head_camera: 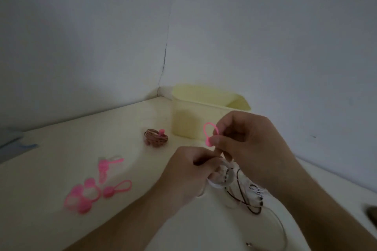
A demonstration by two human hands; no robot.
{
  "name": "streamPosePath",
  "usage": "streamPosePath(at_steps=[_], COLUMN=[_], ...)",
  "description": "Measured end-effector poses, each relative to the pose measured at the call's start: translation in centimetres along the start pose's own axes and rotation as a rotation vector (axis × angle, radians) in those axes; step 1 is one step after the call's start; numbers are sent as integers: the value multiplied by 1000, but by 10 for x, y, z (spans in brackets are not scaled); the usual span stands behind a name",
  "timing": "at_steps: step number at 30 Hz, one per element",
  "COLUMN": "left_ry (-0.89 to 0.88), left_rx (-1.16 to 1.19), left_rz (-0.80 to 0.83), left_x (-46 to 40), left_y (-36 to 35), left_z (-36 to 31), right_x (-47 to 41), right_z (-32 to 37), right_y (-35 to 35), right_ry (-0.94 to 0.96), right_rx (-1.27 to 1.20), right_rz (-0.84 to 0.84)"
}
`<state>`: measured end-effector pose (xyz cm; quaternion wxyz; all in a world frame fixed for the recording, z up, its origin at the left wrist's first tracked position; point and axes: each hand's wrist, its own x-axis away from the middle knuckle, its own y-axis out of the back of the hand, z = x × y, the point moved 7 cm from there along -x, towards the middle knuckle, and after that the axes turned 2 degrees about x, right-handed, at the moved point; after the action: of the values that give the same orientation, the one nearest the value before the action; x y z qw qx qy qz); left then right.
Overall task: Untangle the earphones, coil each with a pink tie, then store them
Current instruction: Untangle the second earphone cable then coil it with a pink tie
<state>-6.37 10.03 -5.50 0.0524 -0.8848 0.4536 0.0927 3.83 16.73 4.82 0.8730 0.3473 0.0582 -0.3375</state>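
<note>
Mid-tying: left hand (pixel 189 171) fingers pinch the coiled white earphone cable (pixel 221 178), right hand (pixel 244 140) fingers pinch the looped pink silicone tie (pixel 210 133), which next likely needs cinching around that coil.

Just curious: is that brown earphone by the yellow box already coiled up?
Coiled: the brown earphone lies in a tight bundle with a pink tie on it.

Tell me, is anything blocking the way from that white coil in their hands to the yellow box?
Nothing visible does. The white coil sits in the left hand, the right hand holds a pink tie above it, and the yellow bin stands open just behind, with bare table between.
</note>
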Motion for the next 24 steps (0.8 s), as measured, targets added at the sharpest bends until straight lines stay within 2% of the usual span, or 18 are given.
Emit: streamPosePath(at_steps=[3, 7, 9, 16, 19, 24], left_ry=[-44, -55, -49, 9, 21, 38], left_rx=[-16, -54, -55, -5, 42, 60], left_rz=[-18, -22, -24, -48, -43, -23], left_x=[0, 3, 4, 1, 2, 5], left_y=[-5, -3, -2, 6, 3, -1], left_z=[-7, -8, -7, -1, -3, -5], right_x=[5, 8, 9, 9, 9, 7], right_z=[-23, -36, -35, -49, -52, -63], right_y=[16, 17, 16, 22, 28, 30], right_ry=[-63, -134, -112, -153, -152, -169], right_rx=[-46, 29, 30, -120, -159, -113], right_rz=[3, 155, 205, 218, 172, 164])
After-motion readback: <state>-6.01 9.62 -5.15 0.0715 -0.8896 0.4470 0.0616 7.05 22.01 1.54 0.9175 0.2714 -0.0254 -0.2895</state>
